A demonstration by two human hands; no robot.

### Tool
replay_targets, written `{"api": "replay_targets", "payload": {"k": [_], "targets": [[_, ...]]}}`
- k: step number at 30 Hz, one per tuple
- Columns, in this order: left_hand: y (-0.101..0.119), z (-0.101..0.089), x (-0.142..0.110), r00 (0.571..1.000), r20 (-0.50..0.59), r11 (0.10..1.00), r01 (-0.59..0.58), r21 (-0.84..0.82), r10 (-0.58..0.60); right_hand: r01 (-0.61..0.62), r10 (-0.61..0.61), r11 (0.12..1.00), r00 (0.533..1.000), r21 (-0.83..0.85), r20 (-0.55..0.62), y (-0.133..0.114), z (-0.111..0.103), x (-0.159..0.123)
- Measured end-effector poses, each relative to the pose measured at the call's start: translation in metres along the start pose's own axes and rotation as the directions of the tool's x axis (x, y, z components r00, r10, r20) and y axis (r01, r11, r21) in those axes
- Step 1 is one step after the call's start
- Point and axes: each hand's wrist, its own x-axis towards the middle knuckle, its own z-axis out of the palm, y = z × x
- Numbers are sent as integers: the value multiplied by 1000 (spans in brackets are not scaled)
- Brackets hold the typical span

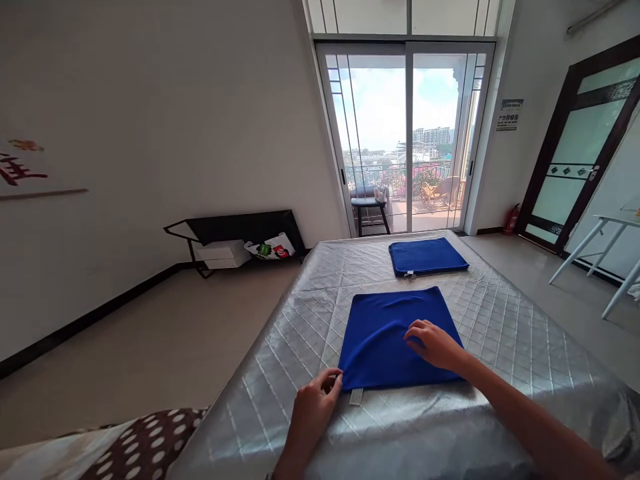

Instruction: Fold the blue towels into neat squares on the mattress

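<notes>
A square blue cushion cover [385,333] lies on the silvery quilted mattress [290,373], slightly wrinkled, with a white tag [357,397] sticking out at its near edge. My left hand [316,400] pinches the cover's near left corner between thumb and fingers. Over the right half of the same cover is my right hand [431,341], its fingers bent and the thumb apart, holding nothing; whether its fingertips touch the cloth I cannot tell. Farther back on the mattress rests a neat pile of blue covers [429,256], also with a white tag at its near edge.
A low black rack [245,230] with a white box [223,253] and a printed bag [273,248] stands along the left wall. Brown polka-dot fabric [147,443] shows at lower left. Beyond the bed are a glass sliding door [407,140] and a dark stool [369,203]. White table legs [583,250] stand at right.
</notes>
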Motion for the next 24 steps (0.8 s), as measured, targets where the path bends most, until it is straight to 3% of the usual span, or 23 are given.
{"api": "replay_targets", "payload": {"k": [4, 7, 12, 17, 21, 24], "targets": [[2, -3, 0, 999, 29, 986, -25, -162, 30, -204, 203, 977, 979, -66, -13, 31, -32, -98], [0, -8, 2, 999, 42, 947, -1, -321, 15, -251, 250, 967, 968, -47, -37, 37, -37, -129], [1, -12, 9, 997, 62, 849, 65, -525, -38, -156, 153, 987, 986, -46, -69, 29, -33, -125], [14, -17, 10, 1000, -14, 902, -2, -432, -4, -79, 94, 992, 983, 101, -155, 21, -41, -125], [34, -37, 13, 989, -137, 953, -87, -289, 49, -18, 97, 974, 934, 226, -343, 13, -70, -122], [57, -61, 15, 960, -253, 971, -166, -174, 118, 46, 36, 983, 900, 177, -435, 1, -104, -115]]}}
